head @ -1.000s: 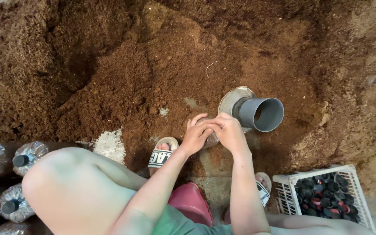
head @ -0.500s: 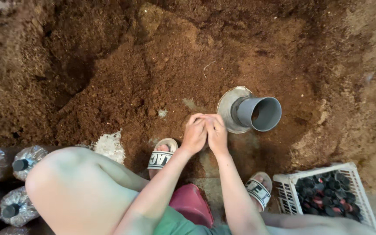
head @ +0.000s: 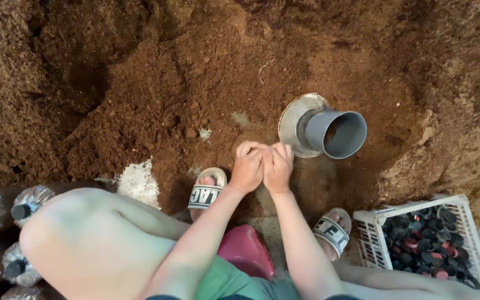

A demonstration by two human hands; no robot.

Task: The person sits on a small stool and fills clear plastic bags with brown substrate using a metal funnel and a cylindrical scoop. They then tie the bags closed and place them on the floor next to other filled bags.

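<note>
Shot from a single head-worn camera, looking steeply down and forward over bent knees. Framed close: left hand (head: 247, 166) and right hand (head: 277, 165) near centre, brown soil heap (head: 140, 83) filling the upper part, white crate (head: 418, 214) cut off at lower right.

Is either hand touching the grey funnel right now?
No. Both hands, left and right, are pressed together just short of the grey funnel, clear of its rim.

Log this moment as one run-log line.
left hand: fingers curled, beside right hand | grip contents: hidden | near: grey funnel on brown substrate | right: white crate of caps
</note>
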